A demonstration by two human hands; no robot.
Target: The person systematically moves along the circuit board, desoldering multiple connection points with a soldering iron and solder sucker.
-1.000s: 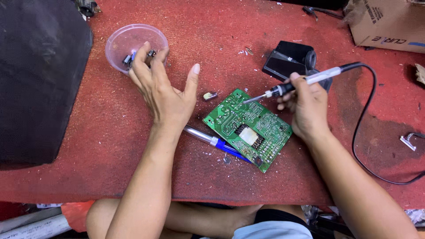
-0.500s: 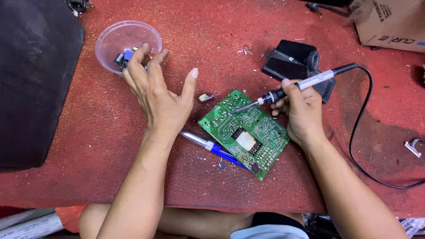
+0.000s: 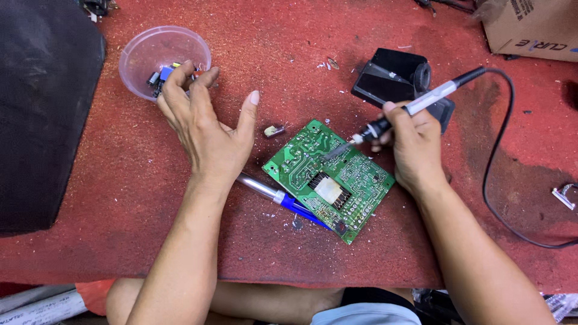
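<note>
A green circuit board (image 3: 328,179) lies solder side up on the red mat, tilted like a diamond. My right hand (image 3: 412,144) grips a soldering iron (image 3: 415,107), its tip resting on the board's upper part. My left hand (image 3: 205,123) hovers with fingers spread at the rim of a clear plastic bowl (image 3: 158,55) that holds several small components. It holds nothing that I can see. A silver and blue desoldering pump (image 3: 280,197) lies partly under the board, beside my left wrist. A small loose component (image 3: 274,130) sits between my left thumb and the board.
A black soldering iron stand (image 3: 394,78) sits behind the board, and the iron's black cord (image 3: 500,162) loops to the right. A cardboard box (image 3: 533,27) is at the far right corner, a dark panel (image 3: 42,108) at the left. A small metal clip (image 3: 565,196) lies near the right edge.
My left hand has drawn back slightly from the bowl toward its near rim. The iron's tip has moved lower onto the board.
</note>
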